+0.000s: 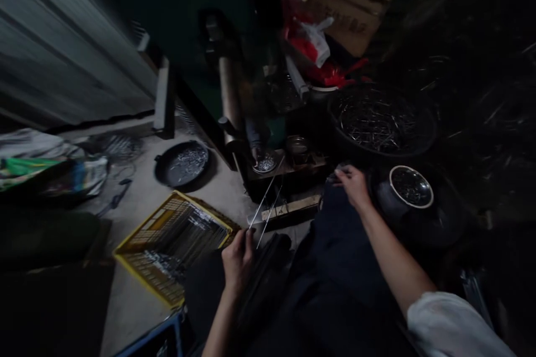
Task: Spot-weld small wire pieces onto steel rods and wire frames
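My left hand point(238, 259) is closed around one end of a thin, shiny metal wire piece point(264, 196). Two bright lengths of it slant up and away toward the machine's small work ledge; whether they are one bent wire or two is not clear. On that ledge sits a small round dish point(265, 164) full of tiny metal bits. My right hand point(354, 185) rests by the dark cloth over my knee, its fingers pinched together. What lies between those fingers is too dark to name.
A yellow crate point(157, 213) of metal rods stands on the floor at left, beside a black pan point(182, 164) of metal pieces. At right are a wide dark basin point(381, 122) of bent wires and a pale-rimmed bowl point(411, 187). The machine's metal bar point(229, 92) rises ahead.
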### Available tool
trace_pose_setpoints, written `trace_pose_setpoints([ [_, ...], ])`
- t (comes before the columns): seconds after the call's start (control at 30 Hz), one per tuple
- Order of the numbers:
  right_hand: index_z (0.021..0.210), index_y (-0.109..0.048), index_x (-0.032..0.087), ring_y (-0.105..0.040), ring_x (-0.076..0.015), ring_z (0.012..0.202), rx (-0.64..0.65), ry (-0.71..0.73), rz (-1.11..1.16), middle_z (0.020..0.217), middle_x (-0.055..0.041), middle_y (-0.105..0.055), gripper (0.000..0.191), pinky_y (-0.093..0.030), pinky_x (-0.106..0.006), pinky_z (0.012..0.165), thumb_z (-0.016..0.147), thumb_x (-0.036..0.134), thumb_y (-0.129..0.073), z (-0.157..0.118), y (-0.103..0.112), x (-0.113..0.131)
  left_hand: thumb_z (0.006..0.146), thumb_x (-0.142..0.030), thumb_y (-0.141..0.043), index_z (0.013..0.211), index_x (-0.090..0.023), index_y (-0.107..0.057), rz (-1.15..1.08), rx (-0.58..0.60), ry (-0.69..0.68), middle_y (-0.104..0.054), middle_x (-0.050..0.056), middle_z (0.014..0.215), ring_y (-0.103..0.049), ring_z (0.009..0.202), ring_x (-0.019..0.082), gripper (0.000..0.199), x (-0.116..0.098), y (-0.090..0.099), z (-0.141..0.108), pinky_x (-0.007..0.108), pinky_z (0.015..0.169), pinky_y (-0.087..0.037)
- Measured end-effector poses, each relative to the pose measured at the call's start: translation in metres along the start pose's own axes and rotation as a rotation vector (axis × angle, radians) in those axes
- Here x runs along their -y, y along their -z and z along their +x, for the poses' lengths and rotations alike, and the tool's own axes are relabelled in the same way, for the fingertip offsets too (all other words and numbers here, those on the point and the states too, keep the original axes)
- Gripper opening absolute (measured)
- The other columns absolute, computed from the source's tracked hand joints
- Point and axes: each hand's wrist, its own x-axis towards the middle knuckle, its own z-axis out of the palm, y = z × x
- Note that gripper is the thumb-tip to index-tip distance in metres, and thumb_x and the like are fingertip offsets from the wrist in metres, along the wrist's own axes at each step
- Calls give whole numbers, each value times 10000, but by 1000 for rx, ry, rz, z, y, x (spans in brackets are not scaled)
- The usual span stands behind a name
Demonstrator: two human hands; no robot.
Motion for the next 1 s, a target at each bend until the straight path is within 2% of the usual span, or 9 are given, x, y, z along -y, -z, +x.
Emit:
trace_pose_setpoints([
  [0.07, 800, -585, 178, -711, -186, 609, 103, -87, 69, 694, -15, -697, 432, -544, -216, 475, 653, 513, -816, -12, -65, -7, 930, -401, -459, 855, -183, -671, 9, -32, -27, -683, 9, 632, -623, 546, 137, 313, -2, 2, -7, 219, 555, -457],
  [0.13, 782, -559, 182, -710, -173, 596, 164, -181, 130, 682, -7, -699, 387, -535, -197, 468, 684, 460, -810, -22, -117, -15, 943, -366, -450, 878, -183, -668, 14, -60, -55, -685, 9, 634, -630, 539, 133, 292, -4, 4, -15, 212, 547, -453],
  [0.2, 771, -532, 187, -708, -161, 588, 192, -261, 203, 676, -2, -699, 347, -529, -184, 470, 719, 406, -797, -31, -153, -19, 948, -344, -452, 884, -179, -665, 21, -95, -78, -686, 9, 638, -631, 527, 129, 276, -6, 6, -21, 210, 540, -451],
  [0.3, 802, -534, 192, -716, -163, 619, 232, -315, 312, 704, -9, -707, 321, -537, -183, 479, 735, 370, -792, -41, -185, -17, 959, -322, -449, 875, -175, -659, 24, -132, -103, -690, 9, 659, -642, 532, 122, 270, -7, 12, -28, 203, 544, -461],
  [0.5, 839, -567, 200, -714, -161, 631, 246, -281, 355, 736, -1, -704, 302, -558, -190, 484, 717, 362, -790, -52, -208, -4, 969, -279, -447, 916, -181, -651, 12, -170, -142, -728, 10, 701, -677, 550, 126, 232, -3, 23, -39, 191, 539, -498],
  [0.77, 789, -539, 209, -707, -165, 638, 264, -255, 288, 726, -3, -699, 347, -541, -183, 447, 682, 397, -810, -61, -208, 8, 956, -219, -479, 1006, -187, -633, 2, -258, -219, -777, 44, 847, -738, 692, 163, 165, 6, 26, -47, 203, 595, -560],
  [1.0, 792, -567, 206, -702, -170, 626, 283, -196, 301, 710, 5, -689, 381, -562, -213, 470, 629, 426, -831, -62, -208, 24, 949, -198, -484, 1004, -179, -635, -36, -283, -250, -765, 26, 802, -722, 623, 147, 162, -3, 30, -42, 180, 565, -538],
])
